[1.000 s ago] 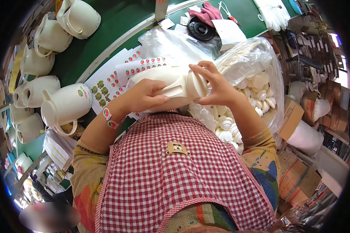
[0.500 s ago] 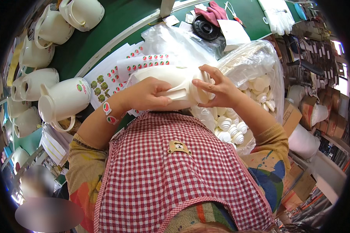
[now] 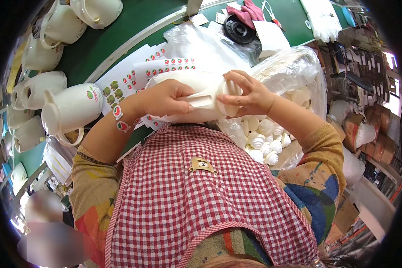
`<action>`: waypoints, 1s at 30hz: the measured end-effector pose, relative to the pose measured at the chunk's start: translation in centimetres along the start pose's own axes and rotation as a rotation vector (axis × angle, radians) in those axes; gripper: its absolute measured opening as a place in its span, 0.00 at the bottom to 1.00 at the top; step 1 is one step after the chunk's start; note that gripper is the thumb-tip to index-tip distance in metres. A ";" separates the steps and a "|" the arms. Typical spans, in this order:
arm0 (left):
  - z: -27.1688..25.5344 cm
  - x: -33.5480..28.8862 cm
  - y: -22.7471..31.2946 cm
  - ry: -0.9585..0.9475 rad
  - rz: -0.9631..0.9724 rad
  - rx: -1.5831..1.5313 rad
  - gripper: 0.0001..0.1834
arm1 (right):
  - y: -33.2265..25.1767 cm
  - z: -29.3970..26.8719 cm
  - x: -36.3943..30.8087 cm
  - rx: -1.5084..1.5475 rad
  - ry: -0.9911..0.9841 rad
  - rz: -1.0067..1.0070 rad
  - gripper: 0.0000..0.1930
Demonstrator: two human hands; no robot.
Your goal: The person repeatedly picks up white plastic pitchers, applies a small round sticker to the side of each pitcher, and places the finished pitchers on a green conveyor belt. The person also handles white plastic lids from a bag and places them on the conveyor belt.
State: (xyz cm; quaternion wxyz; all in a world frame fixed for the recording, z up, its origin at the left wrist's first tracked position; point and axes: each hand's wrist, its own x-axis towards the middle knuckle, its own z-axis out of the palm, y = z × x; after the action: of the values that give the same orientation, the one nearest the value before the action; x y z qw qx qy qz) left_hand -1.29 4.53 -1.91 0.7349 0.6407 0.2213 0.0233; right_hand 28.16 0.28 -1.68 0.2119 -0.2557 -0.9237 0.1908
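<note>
One cream jug [image 3: 205,84] lies tipped on its side, just above the checked apron [image 3: 201,192], with both hands on it: the left hand [image 3: 163,98] is clasped around the body at the handle [image 3: 204,102], and the right hand [image 3: 251,96] has its fingers spread and bent around the round cream lid [image 3: 230,88] at the jug's right end. Two red and green stickers [image 3: 119,118] sit on the left forearm, to the left of the jug. Paper sheets [image 3: 140,69] with rows of small stickers lie beyond and to the left of the jug, partly under the arm. Farther left of it, several other cream jugs [image 3: 71,111] stand or lean close together, the nearest bearing a coloured print. Right of the jug, a clear plastic bag [image 3: 295,60] lies open over many white lids [image 3: 270,138]. Beyond the jug, on the green surface [image 3: 163,33], crumpled clear plastic [image 3: 201,42] lies near a black ring-shaped part [image 3: 239,29], a pink cloth [image 3: 250,13] and a white card [image 3: 271,35].
</note>
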 end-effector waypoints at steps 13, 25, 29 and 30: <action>1.0 -0.1 0.3 0.209 0.084 0.198 0.17 | -2.5 -3.1 2.7 0.167 -0.272 0.880 0.48; 2.0 1.0 -0.2 0.261 0.154 0.228 0.18 | -2.3 -2.1 0.9 -0.143 -0.019 0.560 0.40; 2.1 0.7 0.5 0.230 0.087 0.287 0.17 | -3.2 -2.5 1.7 0.274 -0.194 0.932 0.44; 2.2 0.7 0.7 0.211 0.059 0.284 0.17 | -2.7 -2.8 2.5 0.395 -0.329 1.238 0.47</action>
State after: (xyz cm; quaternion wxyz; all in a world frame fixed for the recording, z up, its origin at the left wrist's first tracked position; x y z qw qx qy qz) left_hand 0.33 2.83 -1.31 0.6086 0.7383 0.2792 0.0805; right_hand 26.53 0.17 2.66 -0.0374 -0.6625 -0.5744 0.4792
